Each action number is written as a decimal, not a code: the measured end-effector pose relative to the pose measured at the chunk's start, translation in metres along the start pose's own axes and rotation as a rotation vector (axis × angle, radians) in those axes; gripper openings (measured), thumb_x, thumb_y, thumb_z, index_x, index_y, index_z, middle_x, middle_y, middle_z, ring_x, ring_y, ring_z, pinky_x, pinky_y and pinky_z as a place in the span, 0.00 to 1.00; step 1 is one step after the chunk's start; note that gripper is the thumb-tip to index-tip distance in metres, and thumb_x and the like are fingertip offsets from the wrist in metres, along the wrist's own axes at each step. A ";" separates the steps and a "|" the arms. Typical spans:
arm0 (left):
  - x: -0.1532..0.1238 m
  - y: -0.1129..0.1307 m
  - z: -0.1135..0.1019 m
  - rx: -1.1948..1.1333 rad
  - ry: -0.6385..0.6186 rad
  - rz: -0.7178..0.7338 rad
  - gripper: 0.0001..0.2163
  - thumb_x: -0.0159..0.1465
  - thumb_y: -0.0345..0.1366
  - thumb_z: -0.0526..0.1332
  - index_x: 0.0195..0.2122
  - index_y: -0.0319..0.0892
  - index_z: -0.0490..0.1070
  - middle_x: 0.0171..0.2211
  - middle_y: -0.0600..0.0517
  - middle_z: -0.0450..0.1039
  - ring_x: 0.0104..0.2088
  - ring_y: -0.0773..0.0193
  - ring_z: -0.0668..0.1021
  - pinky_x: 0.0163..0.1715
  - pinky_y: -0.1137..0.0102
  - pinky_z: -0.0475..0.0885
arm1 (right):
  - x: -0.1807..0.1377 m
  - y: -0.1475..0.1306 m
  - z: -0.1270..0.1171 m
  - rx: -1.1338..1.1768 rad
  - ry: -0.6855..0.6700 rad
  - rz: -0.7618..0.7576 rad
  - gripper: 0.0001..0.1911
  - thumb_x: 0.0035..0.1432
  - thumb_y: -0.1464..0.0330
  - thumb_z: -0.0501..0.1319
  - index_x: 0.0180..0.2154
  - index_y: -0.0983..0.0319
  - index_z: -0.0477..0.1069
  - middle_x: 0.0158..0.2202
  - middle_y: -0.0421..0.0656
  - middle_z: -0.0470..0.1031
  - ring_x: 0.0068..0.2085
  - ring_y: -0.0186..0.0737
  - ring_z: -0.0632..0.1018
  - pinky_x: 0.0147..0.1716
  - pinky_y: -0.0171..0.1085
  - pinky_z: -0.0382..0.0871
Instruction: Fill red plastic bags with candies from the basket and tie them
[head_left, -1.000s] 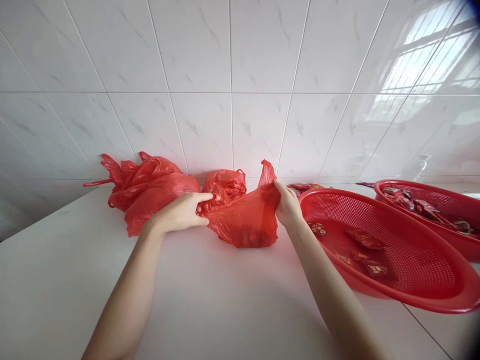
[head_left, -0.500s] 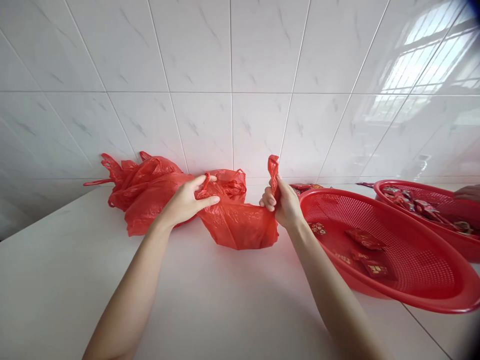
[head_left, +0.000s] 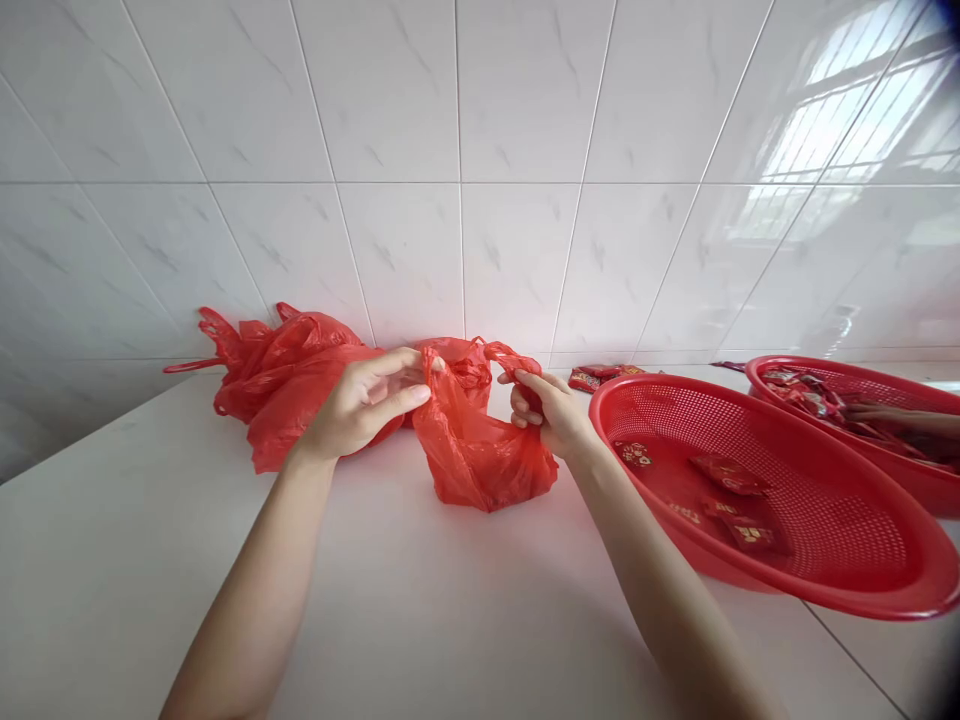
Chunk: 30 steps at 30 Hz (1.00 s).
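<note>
A thin red plastic bag (head_left: 487, 460) rests on the white table between my hands, its mouth sagging in the middle. My left hand (head_left: 375, 398) pinches the bag's left handle between thumb and fingers. Its right handle is gripped in my right hand (head_left: 546, 405), with the loop bent over toward the left. What lies inside the bag cannot be made out. Just behind my left hand is a pile of filled red plastic bags (head_left: 289, 385), and another red bag (head_left: 457, 362) sits against the wall behind the one I hold.
To the right stands a large red perforated basket (head_left: 840, 500) with several red packets (head_left: 731, 475) in it. Beyond it is a second red basket (head_left: 900, 475) of small wrapped items, with another person's hand (head_left: 892, 415) inside. More red packets (head_left: 604, 375) lie by the tiled wall (head_left: 405, 240).
My right hand has drawn its handle down and slightly left, bringing the two handles closer together. The bag's mouth now sags. The other person's hand has reached farther into the far basket.
</note>
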<state>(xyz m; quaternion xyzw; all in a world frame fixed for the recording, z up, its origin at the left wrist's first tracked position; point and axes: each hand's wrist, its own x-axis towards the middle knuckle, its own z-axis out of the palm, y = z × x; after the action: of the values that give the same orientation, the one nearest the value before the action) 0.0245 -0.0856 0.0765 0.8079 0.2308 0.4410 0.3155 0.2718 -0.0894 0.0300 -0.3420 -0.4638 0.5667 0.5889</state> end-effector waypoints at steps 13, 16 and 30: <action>0.001 -0.004 0.039 0.209 0.024 0.127 0.16 0.64 0.37 0.64 0.53 0.45 0.72 0.55 0.47 0.71 0.57 0.55 0.73 0.58 0.60 0.70 | -0.033 -0.015 0.029 -0.506 -0.356 -0.021 0.08 0.65 0.65 0.52 0.34 0.60 0.64 0.21 0.34 0.65 0.21 0.28 0.66 0.18 0.29 0.57; 0.000 -0.009 0.042 0.270 -0.008 0.107 0.16 0.67 0.39 0.61 0.56 0.44 0.71 0.55 0.46 0.72 0.56 0.56 0.73 0.57 0.61 0.70 | -0.036 -0.021 0.027 -0.504 -0.441 0.069 0.06 0.65 0.68 0.50 0.35 0.60 0.64 0.21 0.35 0.67 0.21 0.29 0.64 0.19 0.30 0.58; -0.001 0.004 0.046 0.081 -0.023 0.046 0.13 0.68 0.40 0.61 0.52 0.45 0.74 0.53 0.47 0.74 0.53 0.56 0.76 0.53 0.63 0.73 | -0.031 -0.016 0.022 -0.465 -0.480 -0.011 0.22 0.64 0.51 0.57 0.27 0.62 0.64 0.19 0.35 0.67 0.19 0.27 0.64 0.19 0.30 0.57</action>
<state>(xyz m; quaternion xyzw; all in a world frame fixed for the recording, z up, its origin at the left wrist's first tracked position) 0.0639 -0.1028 0.0602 0.8301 0.2262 0.4290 0.2750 0.2589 -0.1244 0.0475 -0.3214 -0.7081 0.5068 0.3721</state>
